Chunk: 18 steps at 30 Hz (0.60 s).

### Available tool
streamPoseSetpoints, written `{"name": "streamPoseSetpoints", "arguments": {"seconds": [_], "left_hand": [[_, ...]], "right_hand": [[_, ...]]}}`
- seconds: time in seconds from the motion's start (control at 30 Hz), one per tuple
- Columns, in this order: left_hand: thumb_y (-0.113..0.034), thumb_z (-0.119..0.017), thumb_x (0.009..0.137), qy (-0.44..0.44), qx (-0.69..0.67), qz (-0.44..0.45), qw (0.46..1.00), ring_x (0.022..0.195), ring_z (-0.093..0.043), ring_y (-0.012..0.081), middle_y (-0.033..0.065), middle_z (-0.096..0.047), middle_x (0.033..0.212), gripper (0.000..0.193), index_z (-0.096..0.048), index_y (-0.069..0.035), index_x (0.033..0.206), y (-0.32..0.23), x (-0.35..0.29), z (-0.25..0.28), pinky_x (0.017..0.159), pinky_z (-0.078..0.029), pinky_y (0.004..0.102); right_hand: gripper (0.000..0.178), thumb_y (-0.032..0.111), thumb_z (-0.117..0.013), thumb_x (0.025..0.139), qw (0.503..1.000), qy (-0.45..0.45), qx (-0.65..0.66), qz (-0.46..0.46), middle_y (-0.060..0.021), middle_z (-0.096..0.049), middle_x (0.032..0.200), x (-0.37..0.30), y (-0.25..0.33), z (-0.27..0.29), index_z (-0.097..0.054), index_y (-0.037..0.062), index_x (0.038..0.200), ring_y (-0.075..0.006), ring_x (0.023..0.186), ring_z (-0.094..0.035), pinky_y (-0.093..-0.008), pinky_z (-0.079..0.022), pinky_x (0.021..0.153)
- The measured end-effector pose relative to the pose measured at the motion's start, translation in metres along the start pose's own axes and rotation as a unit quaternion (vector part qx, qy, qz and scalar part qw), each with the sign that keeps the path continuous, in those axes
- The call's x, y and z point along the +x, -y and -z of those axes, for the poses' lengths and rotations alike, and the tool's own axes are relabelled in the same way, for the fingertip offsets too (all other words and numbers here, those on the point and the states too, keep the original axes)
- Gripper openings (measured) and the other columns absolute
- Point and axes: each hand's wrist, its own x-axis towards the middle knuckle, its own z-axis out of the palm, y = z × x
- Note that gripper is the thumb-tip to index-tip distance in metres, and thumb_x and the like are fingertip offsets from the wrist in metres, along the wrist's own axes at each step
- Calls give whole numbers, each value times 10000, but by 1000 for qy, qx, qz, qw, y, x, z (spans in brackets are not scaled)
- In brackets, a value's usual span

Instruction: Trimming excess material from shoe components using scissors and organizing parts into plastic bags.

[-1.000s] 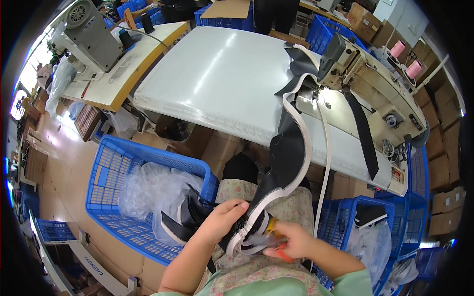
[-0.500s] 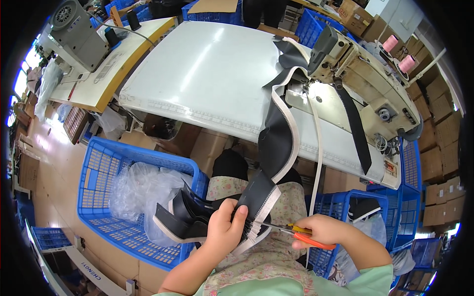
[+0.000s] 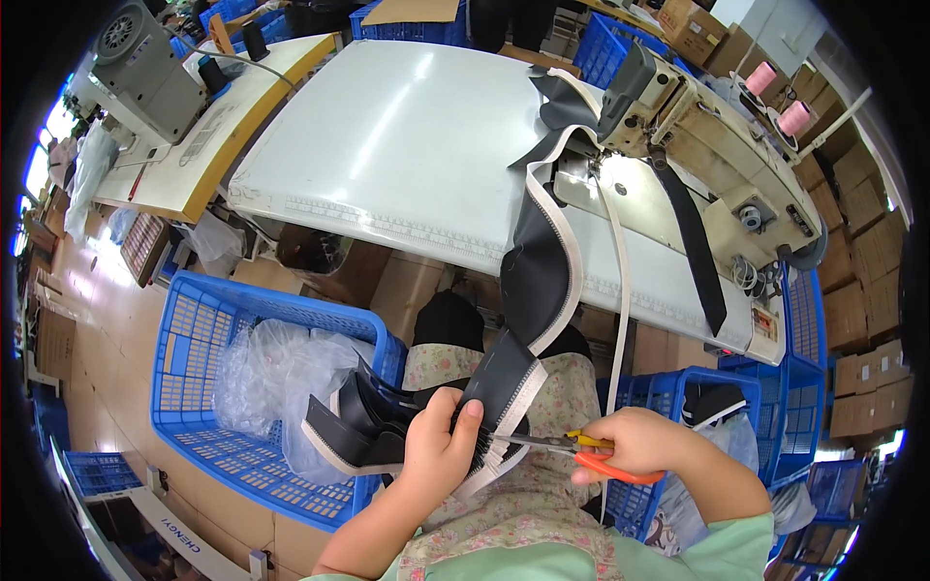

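Note:
A long chain of black fabric pieces edged with white tape [image 3: 539,254] hangs from the sewing machine [image 3: 699,133] down to my lap. My left hand [image 3: 438,453] pinches the lowest hanging piece [image 3: 498,384] near its bottom edge. My right hand [image 3: 632,444] holds orange-handled scissors [image 3: 572,447], their blades pointing left and touching the fabric beside my left fingers. More black pieces with white edging [image 3: 351,429] lie bunched to the left of my left hand, over the crate's edge.
A blue plastic crate [image 3: 207,312] with clear plastic bags [image 3: 276,370] stands left of my knees. A white table [image 3: 407,136] carries the machine. More blue crates [image 3: 785,407] and cardboard boxes [image 3: 857,320] sit at the right. Another sewing machine [image 3: 145,63] is far left.
The view has shifted and my hands moved slightly right. The scissors' blades have come up against the fabric by my left fingers. The hanging piece is pulled straighter.

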Motion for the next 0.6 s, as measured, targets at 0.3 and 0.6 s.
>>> {"name": "streamPoseSetpoints", "arguments": {"seconds": [0.3, 0.6], "left_hand": [[-248, -533, 896, -7, -9, 8, 1000, 534, -532, 209, 124, -550, 615, 253, -523, 2, 861, -2, 1, 1, 521, -417, 316], [-243, -535, 894, -6, -12, -2, 1000, 522, -519, 208, 122, -538, 601, 250, -518, 2, 850, 2, 1, -1, 513, -409, 317]], "right_hand": [[646, 657, -614, 692, 1000, 2, 6, 9, -136, -472, 512, 3, -7, -4, -539, 18, 635, -297, 498, -496, -365, -396, 496], [641, 646, -632, 684, 1000, -4, -4, -3, -135, -471, 494, 2, -3, 0, -552, 14, 607, -290, 491, -495, -356, -397, 493]]}}
